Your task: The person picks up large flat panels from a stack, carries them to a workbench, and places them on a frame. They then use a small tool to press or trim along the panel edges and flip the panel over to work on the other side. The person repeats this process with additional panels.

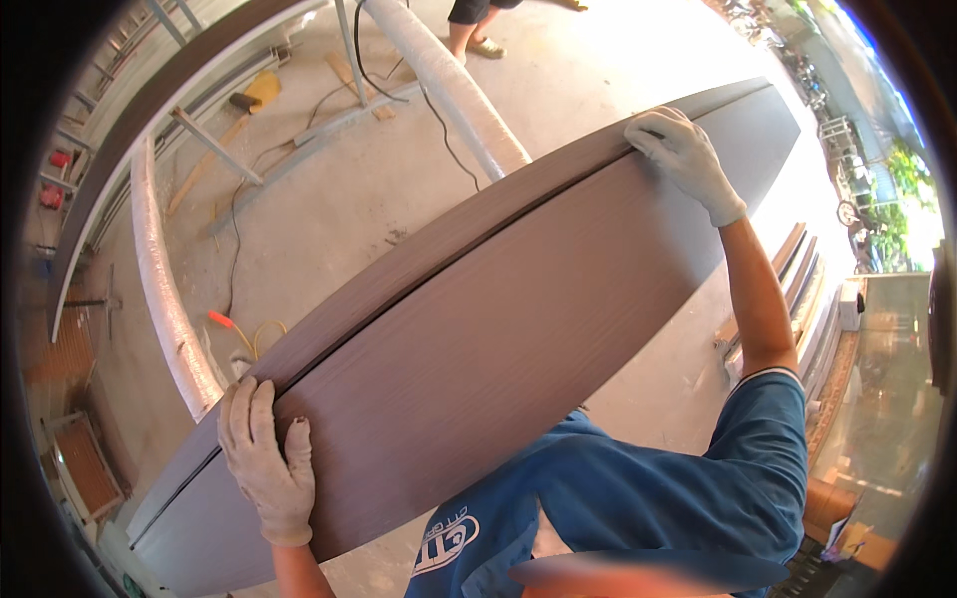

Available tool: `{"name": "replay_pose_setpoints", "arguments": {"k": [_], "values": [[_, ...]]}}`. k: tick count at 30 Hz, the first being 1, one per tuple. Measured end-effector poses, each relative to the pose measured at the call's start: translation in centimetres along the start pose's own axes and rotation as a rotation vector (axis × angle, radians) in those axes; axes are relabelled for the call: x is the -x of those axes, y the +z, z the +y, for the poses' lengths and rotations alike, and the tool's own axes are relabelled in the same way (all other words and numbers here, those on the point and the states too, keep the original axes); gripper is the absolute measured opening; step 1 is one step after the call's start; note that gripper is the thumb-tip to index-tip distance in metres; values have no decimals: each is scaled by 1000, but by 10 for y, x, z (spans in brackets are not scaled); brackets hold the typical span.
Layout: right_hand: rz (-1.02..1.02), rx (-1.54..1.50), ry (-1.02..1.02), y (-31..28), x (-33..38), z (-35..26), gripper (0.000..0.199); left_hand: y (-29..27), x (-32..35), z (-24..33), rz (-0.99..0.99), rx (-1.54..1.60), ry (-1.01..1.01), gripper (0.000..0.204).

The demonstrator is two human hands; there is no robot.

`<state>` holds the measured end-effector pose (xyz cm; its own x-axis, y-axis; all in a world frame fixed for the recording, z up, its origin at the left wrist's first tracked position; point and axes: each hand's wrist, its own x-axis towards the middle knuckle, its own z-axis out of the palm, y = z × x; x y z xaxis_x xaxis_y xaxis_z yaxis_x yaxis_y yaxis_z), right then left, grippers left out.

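A long grey-brown panel [498,319] lies slantwise in front of me, running from lower left to upper right, with a dark groove along its far side. My left hand [264,458], in a pale work glove, is on its left part, fingers together across the groove to the far edge and thumb apart on the face. Farther up on the right, my right hand [688,159], also gloved, has its fingers bent over the far edge. A small dark gap shows by its thumb. The undersides of both hands are hidden.
Two wrapped, padded bars [454,85] run toward the panel's far side. A curved dark strip [130,130] stretches along the left. Cables and a red-tipped plug [221,319] lie on the concrete floor. Long boards [797,289] are stacked at right. Another person's legs [469,30] stand beyond.
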<state>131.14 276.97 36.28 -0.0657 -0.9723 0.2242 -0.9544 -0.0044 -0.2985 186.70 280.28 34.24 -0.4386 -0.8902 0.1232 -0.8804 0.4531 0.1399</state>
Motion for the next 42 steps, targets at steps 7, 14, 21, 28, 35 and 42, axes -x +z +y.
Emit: {"name": "replay_pose_setpoints", "arguments": {"k": [7, 14, 21, 28, 35, 42], "values": [[-282, -150, -574, 57, -25, -69, 18, 0, -11, 6, 42, -9, 19, 49], [-235, -363, -771, 80, -27, -66, 9, 4, -7, -1, 51, 20, -27, 47], [-268, 308, 54, -27, -40, 117, 22, 4, -5, -1, 58, 26, -54, 46], [-218, 95, -21, -23, -34, 131, 19, 0, -11, 11, 75, 23, -101, 44], [-238, 44, -152, 7, -25, 8, 10, -2, -14, 13, 102, 10, -126, 46], [-266, -24, -413, 46, -19, -90, 11, 4, -13, 14, 187, 5, -143, 46]]}}
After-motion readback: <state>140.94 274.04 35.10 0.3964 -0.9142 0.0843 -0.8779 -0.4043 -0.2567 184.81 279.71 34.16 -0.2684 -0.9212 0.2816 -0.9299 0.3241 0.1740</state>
